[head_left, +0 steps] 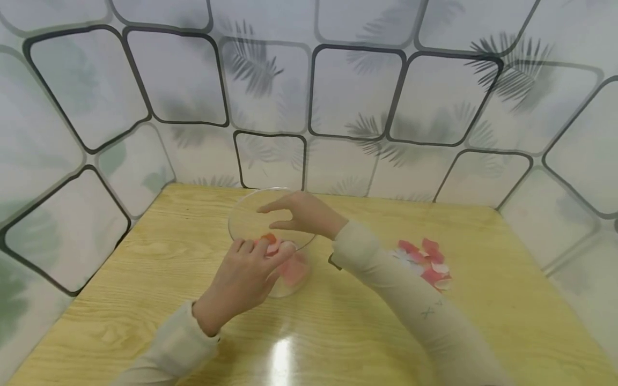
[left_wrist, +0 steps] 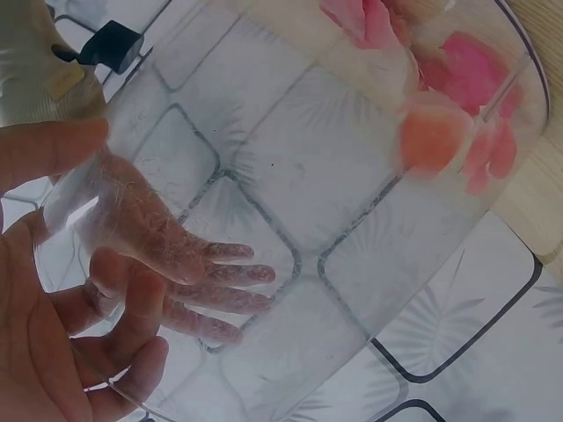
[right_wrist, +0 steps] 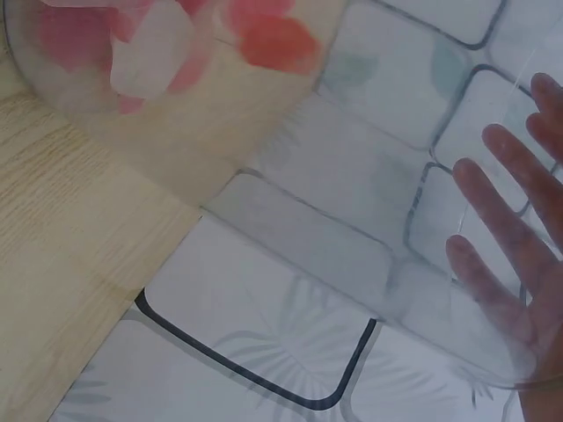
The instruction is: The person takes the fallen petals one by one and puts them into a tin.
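A tall clear container with a wide round rim stands on the table, with pink, orange and white petals at its bottom. My left hand grips its near side at the rim, fingers curled over the edge. In the left wrist view the rim crosses those fingers. Over the container's mouth is my right hand, its fingers apart and nothing held between them. The right wrist view shows straight, spread fingers at the clear wall, well above the petals.
A loose pile of red, pink and white petals lies on the wooden table to the right, partly behind my right sleeve. A patterned white wall stands along the table's back and sides.
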A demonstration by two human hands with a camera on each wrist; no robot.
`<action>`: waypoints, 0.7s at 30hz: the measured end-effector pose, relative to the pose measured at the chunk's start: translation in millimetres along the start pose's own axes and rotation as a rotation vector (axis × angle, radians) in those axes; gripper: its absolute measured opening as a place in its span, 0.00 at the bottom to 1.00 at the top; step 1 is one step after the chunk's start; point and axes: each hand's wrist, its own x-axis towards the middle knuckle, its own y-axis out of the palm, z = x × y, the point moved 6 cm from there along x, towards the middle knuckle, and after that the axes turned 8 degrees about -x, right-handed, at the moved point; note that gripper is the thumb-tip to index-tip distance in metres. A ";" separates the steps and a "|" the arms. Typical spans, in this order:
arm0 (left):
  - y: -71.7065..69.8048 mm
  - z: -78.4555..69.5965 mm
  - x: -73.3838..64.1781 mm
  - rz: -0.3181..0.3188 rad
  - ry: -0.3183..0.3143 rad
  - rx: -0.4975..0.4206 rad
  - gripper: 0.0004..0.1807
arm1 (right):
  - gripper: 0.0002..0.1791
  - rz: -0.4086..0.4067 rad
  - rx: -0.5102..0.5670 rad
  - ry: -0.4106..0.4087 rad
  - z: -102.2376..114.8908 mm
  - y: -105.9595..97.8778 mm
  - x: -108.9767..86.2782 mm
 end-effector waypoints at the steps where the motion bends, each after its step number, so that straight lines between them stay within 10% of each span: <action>1: 0.1 -0.1 -0.1 0.002 0.000 0.000 0.29 | 0.21 0.006 0.005 0.007 -0.4 0.5 -0.1; 7: 0.3 0.2 -0.2 0.009 -0.008 -0.027 0.29 | 0.24 -0.045 0.029 0.016 -1.2 -2.5 -0.8; 13: 0.6 1.2 0.2 0.010 -0.015 -0.042 0.30 | 0.25 -0.307 0.008 -0.005 -4.7 -18.4 -8.2; 21: 0.3 0.1 -0.4 0.016 -0.018 -0.065 0.30 | 0.23 -0.459 -0.029 0.087 -16.0 -59.7 -68.7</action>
